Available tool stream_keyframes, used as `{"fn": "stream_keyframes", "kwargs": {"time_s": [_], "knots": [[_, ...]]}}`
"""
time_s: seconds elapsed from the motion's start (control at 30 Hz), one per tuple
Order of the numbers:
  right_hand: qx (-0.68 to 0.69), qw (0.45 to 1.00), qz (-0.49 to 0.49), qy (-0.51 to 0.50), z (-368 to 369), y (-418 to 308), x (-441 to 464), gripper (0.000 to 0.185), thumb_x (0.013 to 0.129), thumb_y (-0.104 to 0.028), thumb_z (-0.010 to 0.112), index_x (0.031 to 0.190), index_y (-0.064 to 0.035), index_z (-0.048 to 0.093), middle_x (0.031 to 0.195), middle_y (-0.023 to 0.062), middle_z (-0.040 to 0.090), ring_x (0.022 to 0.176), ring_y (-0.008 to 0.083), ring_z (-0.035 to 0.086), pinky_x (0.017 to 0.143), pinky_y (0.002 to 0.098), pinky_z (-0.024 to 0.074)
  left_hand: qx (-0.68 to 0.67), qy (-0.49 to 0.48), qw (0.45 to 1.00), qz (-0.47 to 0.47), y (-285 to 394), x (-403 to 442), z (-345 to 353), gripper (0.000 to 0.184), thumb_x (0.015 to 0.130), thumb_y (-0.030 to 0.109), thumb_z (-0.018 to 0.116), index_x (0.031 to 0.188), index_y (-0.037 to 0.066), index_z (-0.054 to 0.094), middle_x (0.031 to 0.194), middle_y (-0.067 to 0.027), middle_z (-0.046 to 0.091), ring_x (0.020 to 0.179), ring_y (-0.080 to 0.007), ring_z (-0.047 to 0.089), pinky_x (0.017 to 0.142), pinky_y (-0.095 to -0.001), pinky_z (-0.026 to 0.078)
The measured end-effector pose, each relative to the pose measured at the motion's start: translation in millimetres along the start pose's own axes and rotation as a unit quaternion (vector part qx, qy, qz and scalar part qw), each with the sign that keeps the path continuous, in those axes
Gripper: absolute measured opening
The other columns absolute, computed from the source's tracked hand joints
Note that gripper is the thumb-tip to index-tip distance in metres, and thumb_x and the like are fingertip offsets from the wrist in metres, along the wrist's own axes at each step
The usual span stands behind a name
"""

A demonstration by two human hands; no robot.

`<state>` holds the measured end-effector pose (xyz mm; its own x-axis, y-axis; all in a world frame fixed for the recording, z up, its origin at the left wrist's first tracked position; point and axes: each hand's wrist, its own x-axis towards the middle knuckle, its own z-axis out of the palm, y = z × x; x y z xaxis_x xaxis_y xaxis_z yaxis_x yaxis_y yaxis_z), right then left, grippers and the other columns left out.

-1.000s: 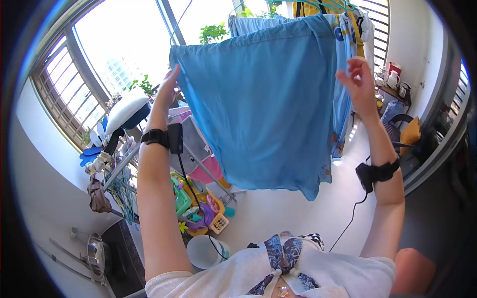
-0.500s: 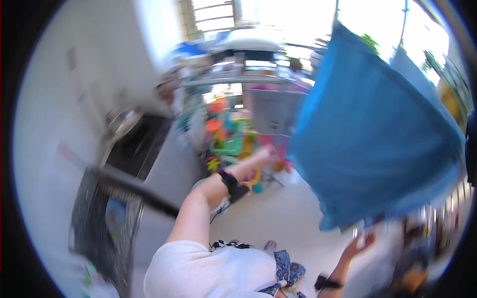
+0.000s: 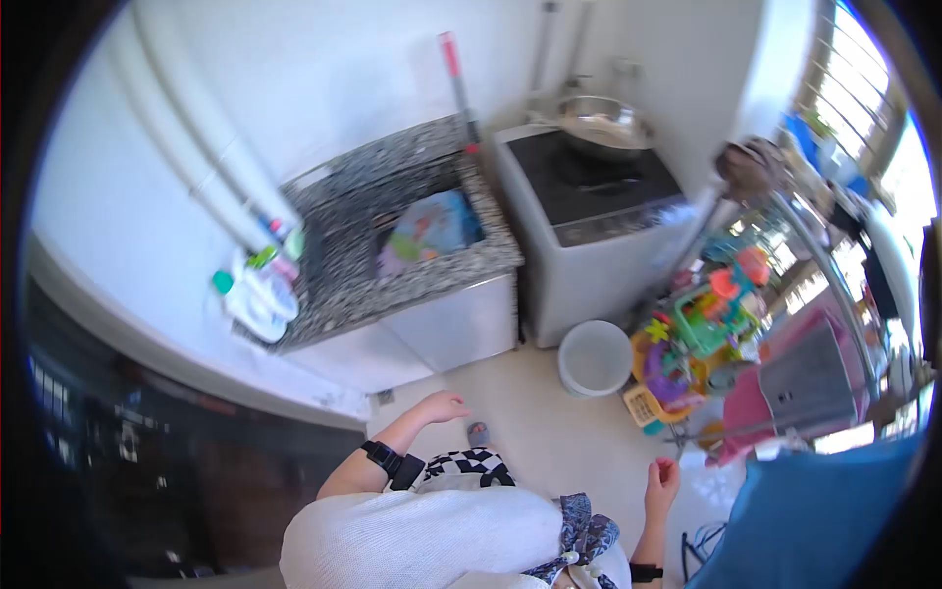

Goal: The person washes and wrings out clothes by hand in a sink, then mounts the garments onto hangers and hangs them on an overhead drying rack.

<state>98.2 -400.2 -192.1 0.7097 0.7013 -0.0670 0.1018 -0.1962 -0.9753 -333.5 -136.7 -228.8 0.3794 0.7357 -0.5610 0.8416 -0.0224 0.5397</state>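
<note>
My left hand (image 3: pixel 444 405) is held over the floor in front of the sink cabinet, its fingers curled in and nothing seen in them. To the right, my right hand (image 3: pixel 663 475) is raised, fingers loosely closed, with no object visible in it. It is nearest the blue cloth (image 3: pixel 800 520) hanging at the lower right, but apart from it. Ahead of my left hand is the granite sink counter (image 3: pixel 343 319), with a colourful cloth or bag (image 3: pixel 429 231) in its basin. A white bucket (image 3: pixel 595 358) stands on the floor beyond both hands.
A top-loading washing machine (image 3: pixel 589 285) with a metal bowl (image 3: pixel 605 128) on its lid stands right of the sink. Bottles (image 3: pixel 260 299) line the counter's left end. Colourful toys (image 3: pixel 706 324) and a rack with a grey-and-pink cloth (image 3: pixel 810 378) fill the right side.
My view has swung left, bringing the sink and washing machine to the middle. The blue cloth has shifted to the lower right. My left arm, stretched forward before, is now drawn in.
</note>
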Motion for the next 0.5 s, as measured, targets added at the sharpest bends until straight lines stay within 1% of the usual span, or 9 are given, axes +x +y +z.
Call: {"fn": "stream_keyframes", "kwargs": {"time_s": [0.03, 0.1, 0.17, 0.27, 0.3, 0.33, 0.37, 0.43, 0.5], "knots": [[-0.01, 1.0, -0.001, -0.024, 29.3, -17.4, 14.6, 0.006, 0.084, -0.003, 0.058, 0.088, -0.0053, 0.053, 0.075, -0.0043, 0.05, 0.067, 0.0036, 0.044, 0.061, 0.0179, 0.037, -0.011, 0.018, 1.0, 0.009, -14.1, -4.9, -5.7, 0.055, 0.073, 0.048, 0.066, 0.107, 0.006, 0.063, 0.099, -0.017, 0.065, 0.091, -0.0298, 0.062, 0.08, -0.0375, 0.048], [-0.016, 0.995, -0.013, -0.093, 103.9, -56.9, 47.1, 0.005, 0.084, -0.005, 0.058, 0.087, -0.0045, 0.055, 0.074, -0.0031, 0.05, 0.064, 0.0048, 0.044, 0.058, 0.0189, 0.036, -0.04, 0.025, 0.999, -0.011, -32.8, -13.1, -24.5, 0.054, 0.074, 0.047, 0.066, 0.109, 0.006, 0.062, 0.1, -0.0168, 0.065, 0.091, -0.0294, 0.062, 0.08, -0.0371, 0.048], [0.017, 0.983, 0.067, -0.17, 180.6, -98.2, 63.2, 0.007, 0.084, -0.008, 0.06, 0.087, -0.0044, 0.056, 0.072, -0.0025, 0.051, 0.063, 0.0056, 0.046, 0.056, 0.0197, 0.0365, -0.07, 0.026, 0.997, -0.028, -51.0, -27.7, -43.9, 0.054, 0.075, 0.046, 0.065, 0.111, 0.007, 0.06, 0.1, -0.0167, 0.065, 0.091, -0.0291, 0.062, 0.08, -0.0368, 0.048], [0.077, 0.938, 0.108, -0.319, 299.5, -136.7, 79.5, 0.01, 0.084, -0.012, 0.061, 0.091, -0.0047, 0.058, 0.073, -0.0021, 0.053, 0.063, 0.0068, 0.048, 0.058, 0.0211, 0.0391, -0.166, 0.031, 0.985, -0.037, -85.9, -32.9, -76.2, 0.053, 0.076, 0.043, 0.065, 0.115, 0.008, 0.058, 0.1, -0.016, 0.065, 0.09, -0.0279, 0.063, 0.08, -0.036, 0.048], [0.099, 0.919, 0.128, -0.36, 337.4, -150.9, 80.8, 0.011, 0.084, -0.012, 0.061, 0.092, -0.0048, 0.058, 0.073, -0.0021, 0.053, 0.064, 0.0072, 0.049, 0.059, 0.0217, 0.04, -0.182, 0.062, 0.98, -0.053, -101.9, -35.7, -84.7, 0.053, 0.076, 0.042, 0.066, 0.115, 0.007, 0.057, 0.099, -0.0157, 0.064, 0.09, -0.0273, 0.063, 0.08, -0.0356, 0.049], [0.08, 0.906, 0.113, -0.4, 371.4, -161.8, 82.6, 0.012, 0.085, -0.013, 0.061, 0.093, -0.0045, 0.059, 0.074, -0.0016, 0.054, 0.065, 0.0072, 0.049, 0.06, 0.0217, 0.0406, -0.193, 0.09, 0.975, -0.07, -117.2, -40.6, -93.1, 0.052, 0.077, 0.04, 0.066, 0.116, 0.007, 0.057, 0.099, -0.0154, 0.064, 0.089, -0.0266, 0.063, 0.079, -0.0351, 0.049], [0.064, 0.891, 0.097, -0.438, 403.7, -171.7, 84.9, 0.013, 0.085, -0.014, 0.061, 0.094, -0.0043, 0.059, 0.076, -0.0012, 0.055, 0.066, 0.0072, 0.05, 0.061, 0.0218, 0.0411, -0.194, 0.085, 0.974, -0.078, -126.0, -46.6, -102.9, 0.052, 0.077, 0.04, 0.066, 0.116, 0.007, 0.057, 0.099, -0.0154, 0.064, 0.089, -0.0266, 0.063, 0.079, -0.0351, 0.049], [0.018, 0.867, 0.055, -0.495, 461.8, -189.1, 93.7, 0.018, 0.085, -0.015, 0.062, 0.098, -0.0033, 0.059, 0.081, 0.0, 0.058, 0.072, 0.0075, 0.054, 0.065, 0.0214, 0.0432, -0.24, 0.158, 0.951, -0.113, -132.5, -57.4, -125.5, 0.051, 0.078, 0.038, 0.066, 0.115, 0.006, 0.057, 0.098, -0.0152, 0.064, 0.088, -0.0262, 0.063, 0.077, -0.0345, 0.05], [-0.037, 0.833, -0.015, -0.551, 514.7, -201.0, 114.0, 0.028, 0.082, -0.018, 0.065, 0.105, -0.0024, 0.059, 0.09, 0.0037, 0.062, 0.081, 0.011, 0.057, 0.072, 0.0248, 0.0459, -0.271, 0.175, 0.939, -0.12, -143.4, -59.1, -138.3, 0.049, 0.078, 0.036, 0.067, 0.115, 0.005, 0.056, 0.098, -0.0152, 0.064, 0.087, -0.0254, 0.063, 0.076, -0.0338, 0.05]]}}
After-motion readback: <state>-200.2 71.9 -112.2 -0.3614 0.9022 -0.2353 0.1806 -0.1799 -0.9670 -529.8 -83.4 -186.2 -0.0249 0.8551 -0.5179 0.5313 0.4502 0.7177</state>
